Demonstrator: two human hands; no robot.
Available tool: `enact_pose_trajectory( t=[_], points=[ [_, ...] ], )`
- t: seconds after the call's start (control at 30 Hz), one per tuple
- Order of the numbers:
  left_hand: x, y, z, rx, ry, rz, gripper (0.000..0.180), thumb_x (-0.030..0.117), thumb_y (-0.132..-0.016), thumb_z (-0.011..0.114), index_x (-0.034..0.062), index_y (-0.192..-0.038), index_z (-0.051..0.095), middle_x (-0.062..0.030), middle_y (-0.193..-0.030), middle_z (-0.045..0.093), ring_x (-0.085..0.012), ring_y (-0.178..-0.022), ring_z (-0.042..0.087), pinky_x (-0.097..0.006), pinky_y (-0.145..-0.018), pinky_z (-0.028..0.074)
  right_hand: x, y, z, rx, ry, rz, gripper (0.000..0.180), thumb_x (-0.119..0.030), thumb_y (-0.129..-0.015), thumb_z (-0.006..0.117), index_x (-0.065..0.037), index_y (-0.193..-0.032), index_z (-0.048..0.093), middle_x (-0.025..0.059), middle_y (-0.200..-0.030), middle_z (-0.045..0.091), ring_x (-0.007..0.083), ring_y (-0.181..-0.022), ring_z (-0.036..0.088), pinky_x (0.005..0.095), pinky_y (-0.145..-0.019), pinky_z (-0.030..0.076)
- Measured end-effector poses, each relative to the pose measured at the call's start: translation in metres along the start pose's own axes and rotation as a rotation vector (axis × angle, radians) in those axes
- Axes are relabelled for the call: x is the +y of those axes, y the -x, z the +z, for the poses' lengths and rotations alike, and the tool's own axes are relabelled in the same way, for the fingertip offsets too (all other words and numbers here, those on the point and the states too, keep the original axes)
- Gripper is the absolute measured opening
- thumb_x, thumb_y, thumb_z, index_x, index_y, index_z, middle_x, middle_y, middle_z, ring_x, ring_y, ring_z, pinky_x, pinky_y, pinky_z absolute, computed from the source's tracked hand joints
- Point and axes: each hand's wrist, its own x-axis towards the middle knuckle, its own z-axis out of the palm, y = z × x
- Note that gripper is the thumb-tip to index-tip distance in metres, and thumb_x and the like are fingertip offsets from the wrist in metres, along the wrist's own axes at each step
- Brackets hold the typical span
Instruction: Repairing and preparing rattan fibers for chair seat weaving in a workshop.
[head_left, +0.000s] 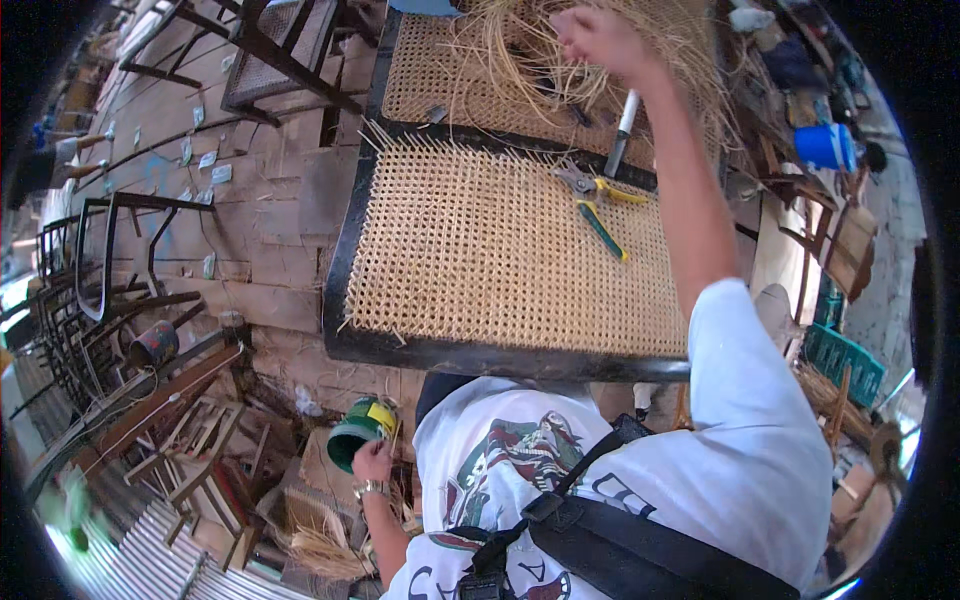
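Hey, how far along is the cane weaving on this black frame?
The near panel looks fully woven. In hand: the right hand reaches into loose cane strands on the far panel; the left hand holds a green can. Strand ends along the near panel's edges look untrimmed; pliers lie unused.

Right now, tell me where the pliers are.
In the head view the yellow-and-green pliers lie on the woven cane panel, toward its upper right, just left of the right forearm and below a white-handled tool.
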Motion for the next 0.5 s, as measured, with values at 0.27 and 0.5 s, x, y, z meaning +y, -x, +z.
enact_pose_trajectory(
  t=[0.27,0.5],
  points=[
    [0.148,0.000,-0.124,-0.428,0.443,0.620,0.017,0.018,-0.087,0.072,0.0020,-0.094,0.072,-0.0035,-0.078,0.065,-0.0077,-0.073,0.057,-0.029,-0.064,0.046,-0.057,0.318,0.205,-0.433,-0.375,-0.463,0.035,-0.021,-0.097,0.062,-0.005,-0.129,0.058,0.0110,-0.126,0.062,0.0236,-0.115,0.060,0.0353,-0.101,0.046],
    [0.143,-0.033,-0.141,-0.814,0.501,0.737,0.015,0.013,-0.091,0.070,0.0022,-0.100,0.075,0.0026,-0.086,0.067,-0.0052,-0.080,0.056,-0.023,-0.070,0.046,-0.077,0.398,0.220,-0.527,-0.394,-0.112,0.018,-0.019,-0.093,0.065,-0.002,-0.089,0.070,0.0013,-0.077,0.067,0.0080,-0.078,0.059,0.0269,-0.070,0.049]
  ],
)
